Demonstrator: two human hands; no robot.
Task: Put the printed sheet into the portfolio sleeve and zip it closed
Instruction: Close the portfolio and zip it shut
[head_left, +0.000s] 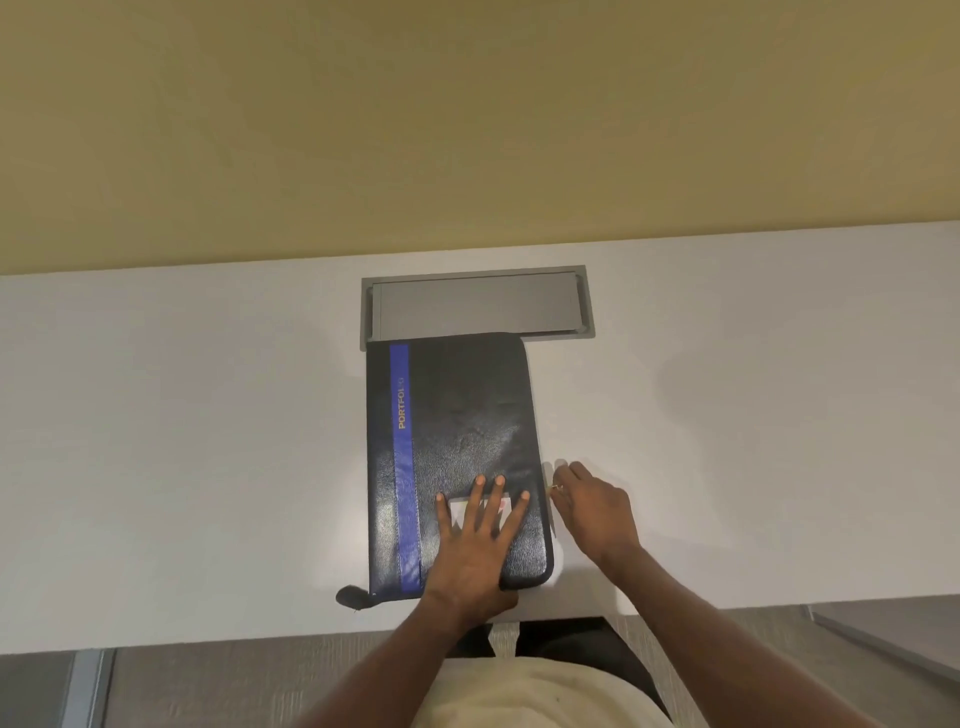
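Note:
A black leather portfolio (467, 410) with a blue stripe and the word PORTFOLIO lies flat and folded shut on the white table (208, 441). My left hand (480, 540) presses flat on its near cover, fingers spread over a small pale card window (460, 512). My right hand (589, 506) sits at the portfolio's right edge, fingertips pinched on the small zip pull (555, 487). The printed sheet is not visible. A dark tab (353, 595) sticks out at the near left corner.
A grey recessed cable-tray lid (475, 306) is set into the table just beyond the portfolio, whose far edge overlaps it. A yellow wall rises behind the table. The table's near edge runs just below my wrists, with grey floor under it.

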